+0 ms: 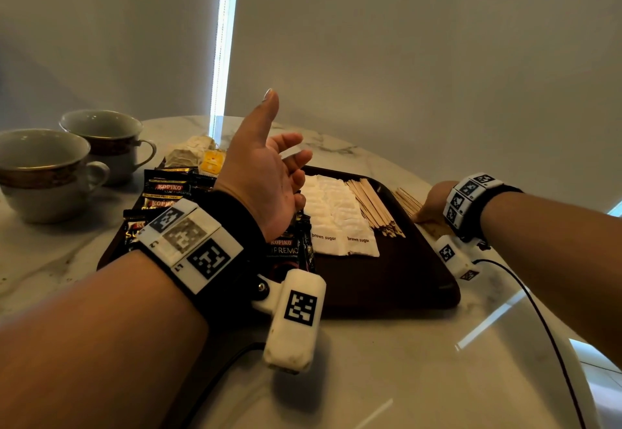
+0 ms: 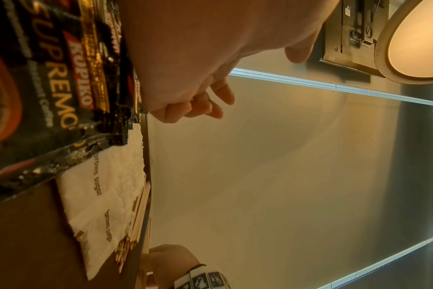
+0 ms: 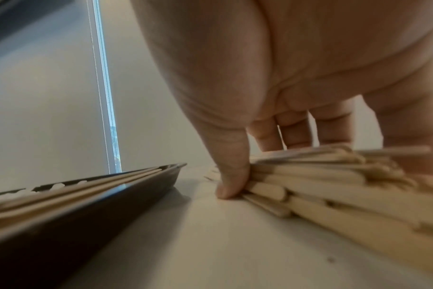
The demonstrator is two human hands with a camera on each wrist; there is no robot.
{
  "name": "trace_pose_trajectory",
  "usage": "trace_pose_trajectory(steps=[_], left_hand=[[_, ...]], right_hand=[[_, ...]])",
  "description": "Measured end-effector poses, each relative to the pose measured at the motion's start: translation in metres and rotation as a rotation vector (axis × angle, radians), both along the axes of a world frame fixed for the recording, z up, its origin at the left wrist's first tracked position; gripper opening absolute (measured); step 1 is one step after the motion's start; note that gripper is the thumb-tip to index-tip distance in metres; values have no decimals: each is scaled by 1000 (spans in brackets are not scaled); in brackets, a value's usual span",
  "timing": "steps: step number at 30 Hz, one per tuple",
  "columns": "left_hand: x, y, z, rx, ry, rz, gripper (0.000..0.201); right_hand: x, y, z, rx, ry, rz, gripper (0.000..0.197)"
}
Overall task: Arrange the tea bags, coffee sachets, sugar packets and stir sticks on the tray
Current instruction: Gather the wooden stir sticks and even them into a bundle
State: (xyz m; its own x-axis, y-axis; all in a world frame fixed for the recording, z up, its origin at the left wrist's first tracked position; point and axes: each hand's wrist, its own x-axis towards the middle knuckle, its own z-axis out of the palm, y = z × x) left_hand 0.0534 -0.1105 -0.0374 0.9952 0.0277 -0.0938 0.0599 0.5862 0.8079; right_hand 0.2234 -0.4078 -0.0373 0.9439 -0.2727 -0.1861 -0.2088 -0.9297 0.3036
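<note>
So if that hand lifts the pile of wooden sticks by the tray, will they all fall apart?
Probably some slip: the stir sticks lie loose and unbound under the right hand. They look thin, stiff and light, so strays likely slide rather than bend.

Left hand: raised above the bench, palm turned sideways, thumb straight up, fingers loosely curled, holding nothing. Black wrist strap with white marker blocks.

Right hand: lowered to the bench, thumb and fingers closed round a bundle of pale wooden stir sticks. Same wrist strap.
</note>
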Motion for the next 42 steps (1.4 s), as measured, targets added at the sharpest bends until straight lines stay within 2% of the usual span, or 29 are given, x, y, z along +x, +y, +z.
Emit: trace_pose_trajectory(steps=[6, 14, 24, 34, 38, 42], left_hand=[[0, -1, -1, 6, 0, -11, 67], [-3, -3, 1, 12, 3, -29, 68], [-5, -2, 3, 13, 8, -23, 71], [-3, -4, 2, 17, 7, -27, 70], [-3, -3, 1, -2, 11, -23, 71], [-2, -2, 1, -16, 8, -25, 71]], right_hand=[[6, -23, -6, -3, 26, 23, 63], [5, -37, -10, 47, -18, 22, 50], [2, -25, -12, -69, 25, 119, 33], [-8, -14, -18, -156, 40, 130, 34], [-10, -19, -17, -103, 18, 121, 36], [-17, -30, -14, 44, -44, 91, 30]])
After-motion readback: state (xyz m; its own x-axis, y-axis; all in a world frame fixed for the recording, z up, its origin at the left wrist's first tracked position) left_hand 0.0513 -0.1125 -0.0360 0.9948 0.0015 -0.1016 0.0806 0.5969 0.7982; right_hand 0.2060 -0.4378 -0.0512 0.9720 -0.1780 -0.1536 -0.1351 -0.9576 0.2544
